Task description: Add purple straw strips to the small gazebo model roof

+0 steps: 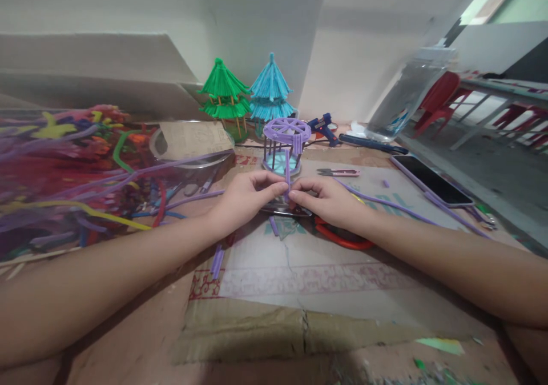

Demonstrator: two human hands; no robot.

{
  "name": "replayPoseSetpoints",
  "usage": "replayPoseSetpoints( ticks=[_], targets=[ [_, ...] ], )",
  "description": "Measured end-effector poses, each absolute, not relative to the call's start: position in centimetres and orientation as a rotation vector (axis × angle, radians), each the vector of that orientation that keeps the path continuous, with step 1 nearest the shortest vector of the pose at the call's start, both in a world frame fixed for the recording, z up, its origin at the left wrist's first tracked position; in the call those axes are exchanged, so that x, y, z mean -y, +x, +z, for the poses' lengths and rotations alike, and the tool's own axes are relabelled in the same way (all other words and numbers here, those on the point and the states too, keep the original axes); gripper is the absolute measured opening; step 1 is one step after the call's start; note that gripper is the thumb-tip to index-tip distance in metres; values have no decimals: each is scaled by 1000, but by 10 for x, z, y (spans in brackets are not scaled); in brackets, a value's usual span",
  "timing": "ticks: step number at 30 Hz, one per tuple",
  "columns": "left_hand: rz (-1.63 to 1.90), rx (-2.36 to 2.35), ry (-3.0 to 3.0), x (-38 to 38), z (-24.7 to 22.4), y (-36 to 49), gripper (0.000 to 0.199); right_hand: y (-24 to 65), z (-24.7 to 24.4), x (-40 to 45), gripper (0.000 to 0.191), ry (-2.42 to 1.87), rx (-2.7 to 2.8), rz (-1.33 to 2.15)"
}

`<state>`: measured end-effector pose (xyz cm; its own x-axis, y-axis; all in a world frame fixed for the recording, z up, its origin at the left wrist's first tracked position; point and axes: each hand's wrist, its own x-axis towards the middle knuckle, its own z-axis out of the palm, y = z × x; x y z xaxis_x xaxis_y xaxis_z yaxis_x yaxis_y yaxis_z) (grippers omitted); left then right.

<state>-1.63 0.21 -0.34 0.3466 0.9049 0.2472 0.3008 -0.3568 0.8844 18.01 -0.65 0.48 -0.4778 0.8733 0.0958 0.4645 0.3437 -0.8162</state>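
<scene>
Between my two hands a short purple strip (287,171) stands upright, pinched near its lower end. My left hand (257,197) holds it from the left with thumb and finger. From the right, my right hand (319,199) pinches the same strip. Just behind rises a purple round-topped frame (286,131) with dark posts and a light blue base. Beneath my fingers lies a dark, shiny object, partly hidden. Red-handled scissors (342,236) are partly covered by my right hand.
Green (225,91) and blue (271,91) pagoda-like models stand at the back, beside a blue glue gun (325,128). Colourful fuzzy stems (85,179) are heaped at left. Small snips (338,172) and a phone (430,180) lie at right. Purple pieces (217,261) rest at front left.
</scene>
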Motion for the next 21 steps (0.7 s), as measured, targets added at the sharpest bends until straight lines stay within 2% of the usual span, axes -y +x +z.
replayPoseSetpoints(
  ticks=[21],
  targets=[
    [983, -1077, 1840, -1, -1, -15, 21, 180, 4, 6, 26, -1181, 2129, 962]
  ],
)
